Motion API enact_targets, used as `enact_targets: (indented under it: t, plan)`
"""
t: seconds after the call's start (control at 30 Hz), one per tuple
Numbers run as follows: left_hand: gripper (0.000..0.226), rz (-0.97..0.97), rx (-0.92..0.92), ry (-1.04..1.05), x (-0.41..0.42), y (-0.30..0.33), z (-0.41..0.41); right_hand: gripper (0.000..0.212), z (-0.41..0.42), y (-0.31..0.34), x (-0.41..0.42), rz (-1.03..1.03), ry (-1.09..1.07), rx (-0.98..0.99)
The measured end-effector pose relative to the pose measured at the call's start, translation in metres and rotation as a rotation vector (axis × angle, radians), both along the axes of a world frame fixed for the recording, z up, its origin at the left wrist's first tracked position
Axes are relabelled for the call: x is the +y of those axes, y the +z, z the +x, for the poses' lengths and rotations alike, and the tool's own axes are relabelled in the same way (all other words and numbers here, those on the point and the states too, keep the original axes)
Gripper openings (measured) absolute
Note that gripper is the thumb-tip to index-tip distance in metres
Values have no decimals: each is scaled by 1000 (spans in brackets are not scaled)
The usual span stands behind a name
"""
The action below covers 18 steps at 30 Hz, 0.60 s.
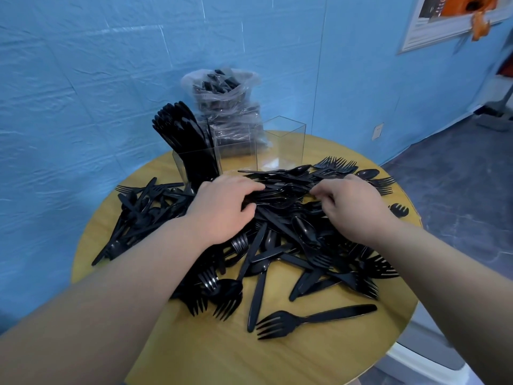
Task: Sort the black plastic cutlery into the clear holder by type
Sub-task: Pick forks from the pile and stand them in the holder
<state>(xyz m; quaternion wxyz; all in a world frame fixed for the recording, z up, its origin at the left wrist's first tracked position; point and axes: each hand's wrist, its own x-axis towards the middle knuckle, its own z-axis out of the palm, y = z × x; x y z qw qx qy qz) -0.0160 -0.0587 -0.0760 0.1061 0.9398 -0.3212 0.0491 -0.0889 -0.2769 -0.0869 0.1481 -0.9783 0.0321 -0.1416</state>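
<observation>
A big heap of black plastic cutlery (277,240), forks, spoons and knives mixed, covers the round wooden table (319,351). Behind it stands the clear holder (280,145) with three square compartments. The left compartment (198,165) is packed with upright black knives; the middle and right ones look empty. My left hand (222,209) lies on the heap with its fingers curled over a bundle of pieces. My right hand (349,204) is on the heap's right side, its curled fingertips pinching at pieces in the same bundle. A single fork (311,319) lies apart near the front.
A clear plastic bag (224,107) holding more black cutlery stands behind the holder against the blue wall (83,79). The table edge curves close on the right, with dark floor (458,190) beyond it.
</observation>
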Motion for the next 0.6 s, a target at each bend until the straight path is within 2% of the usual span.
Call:
enact_targets:
  t: [0.07, 0.17, 0.3, 0.43, 0.5, 0.6]
  plan:
    - [38, 9, 28, 5, -4, -2, 4, 35, 1, 0, -1, 4, 16, 4]
    - [29, 20, -29, 70, 2, -2, 12, 36, 1, -1, -4, 13, 22, -11]
    - [27, 37, -65, 181, 16, -3, 17, 25, 0, -2, -6, -26, 74, 28]
    - [32, -84, -24, 36, 14, -2, 8, 37, 3, 1, -2, -58, 129, 143]
    - [31, -60, 48, -73, 9, -1, 1, 41, 8, 0, 1, -83, 137, 169]
    - [30, -4, 83, -105, 10, -7, -3, 37, 17, 0, 5, -143, 155, 165]
